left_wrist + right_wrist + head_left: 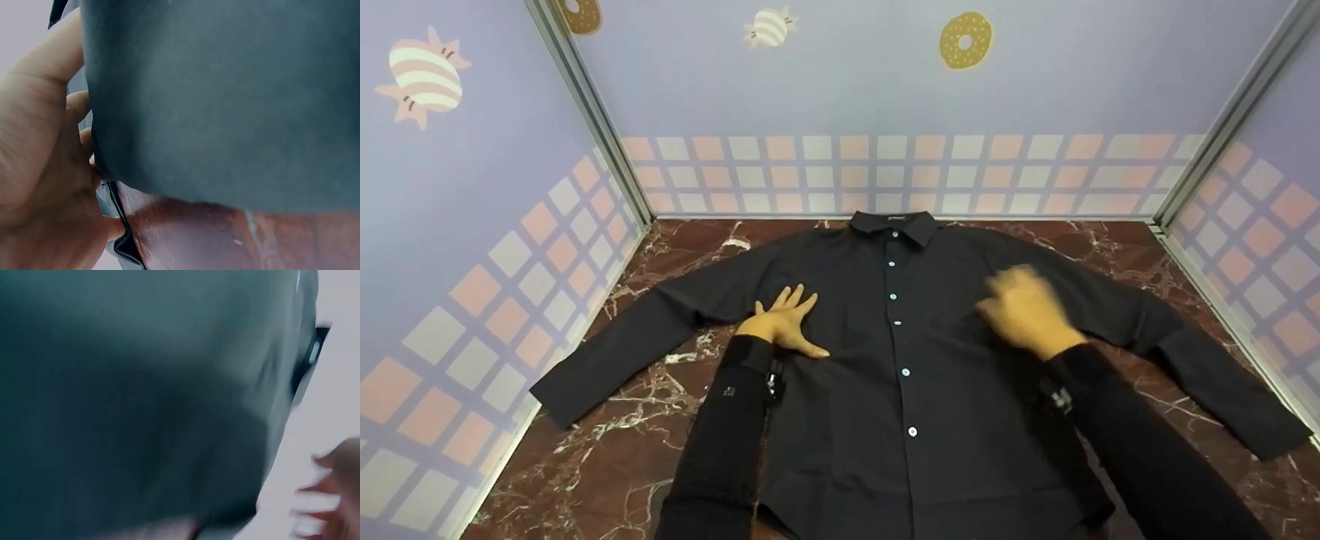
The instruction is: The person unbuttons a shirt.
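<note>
A black button-up shirt [840, 390] lies spread face up, collar at the far side and both sleeves stretched outward. My left hand [784, 324] rests on the wearer's-right chest of the shirt, fingers fanned out. In the left wrist view that hand [42, 152] shows along the cloth [225, 101], its fingertips partly hidden behind it. The right hand [1027, 307] is blurred over the opposite chest, fingers loosely bent. In the right wrist view, the fingers [326, 486] appear apart from the shirt [140, 410], with nothing between them.
The shirt lies on a dark red marbled tabletop [592, 469]. Purple panels with pink and white squares [892, 176] stand at the back and on both sides. The collar [922, 229] lies close to the back panel, and the right-side cuff [1271, 427] nears the side panel.
</note>
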Motion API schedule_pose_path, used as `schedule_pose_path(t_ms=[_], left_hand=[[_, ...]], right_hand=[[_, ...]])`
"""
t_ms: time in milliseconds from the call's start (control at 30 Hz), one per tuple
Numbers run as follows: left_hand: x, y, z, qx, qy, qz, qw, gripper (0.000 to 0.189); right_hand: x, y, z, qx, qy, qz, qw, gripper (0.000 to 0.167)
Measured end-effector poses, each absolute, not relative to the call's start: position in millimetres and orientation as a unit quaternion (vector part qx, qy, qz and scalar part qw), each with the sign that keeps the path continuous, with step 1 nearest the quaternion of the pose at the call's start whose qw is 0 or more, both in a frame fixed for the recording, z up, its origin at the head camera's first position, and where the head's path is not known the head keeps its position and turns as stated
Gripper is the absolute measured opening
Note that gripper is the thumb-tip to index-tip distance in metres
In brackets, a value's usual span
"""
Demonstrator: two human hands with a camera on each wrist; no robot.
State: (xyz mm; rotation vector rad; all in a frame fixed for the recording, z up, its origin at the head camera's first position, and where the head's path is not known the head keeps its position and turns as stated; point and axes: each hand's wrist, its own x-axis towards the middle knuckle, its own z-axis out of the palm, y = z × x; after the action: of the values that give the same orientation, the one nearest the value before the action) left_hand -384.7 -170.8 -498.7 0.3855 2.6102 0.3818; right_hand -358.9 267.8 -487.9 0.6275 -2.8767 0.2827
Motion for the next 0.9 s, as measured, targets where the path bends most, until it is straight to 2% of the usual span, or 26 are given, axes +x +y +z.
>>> schedule_pose_path(t_ms=[33, 100, 167, 200, 333, 567, 633, 733, 800, 900], left_hand=[[-388, -171, -502, 0.141, 0.951, 0.138, 0.238, 0.127], [-397, -172, -511, 0.139, 0.951, 0.136, 0.242, 0.133], [-403, -172, -516, 0.138, 0.95, 0.132, 0.248, 0.135], [-404, -172, -517, 0.139, 0.949, 0.134, 0.25, 0.135], [-409, -175, -519, 0.147, 0.947, 0.141, 0.249, 0.133], [-395, -169, -498, 0.144, 0.957, 0.124, 0.218, 0.127], [-386, -158, -489, 0.156, 0.966, 0.087, 0.188, 0.12], [-367, -139, -482, 0.192, 0.97, 0.04, 0.142, 0.105], [-351, -129, -477, 0.215, 0.965, 0.038, 0.144, 0.1], [-330, -126, -481, 0.236, 0.951, 0.064, 0.191, 0.106]], right_hand=[[-358, 259, -492, 0.239, -0.961, 0.118, 0.07, 0.056], [-357, 250, -498, 0.263, -0.953, 0.144, -0.042, 0.081], [-353, 246, -498, 0.225, -0.952, 0.139, -0.153, 0.102], [-353, 246, -497, 0.206, -0.952, 0.13, -0.188, 0.111], [-359, 248, -495, 0.166, -0.95, 0.121, -0.234, 0.127], [-361, 240, -489, 0.157, -0.95, 0.132, -0.236, 0.136], [-356, 238, -489, 0.179, -0.958, 0.12, -0.189, 0.133], [-345, 231, -494, 0.248, -0.959, 0.106, -0.086, 0.118], [-335, 225, -499, 0.293, -0.948, 0.115, -0.041, 0.109], [-318, 218, -506, 0.314, -0.937, 0.132, -0.08, 0.106]])
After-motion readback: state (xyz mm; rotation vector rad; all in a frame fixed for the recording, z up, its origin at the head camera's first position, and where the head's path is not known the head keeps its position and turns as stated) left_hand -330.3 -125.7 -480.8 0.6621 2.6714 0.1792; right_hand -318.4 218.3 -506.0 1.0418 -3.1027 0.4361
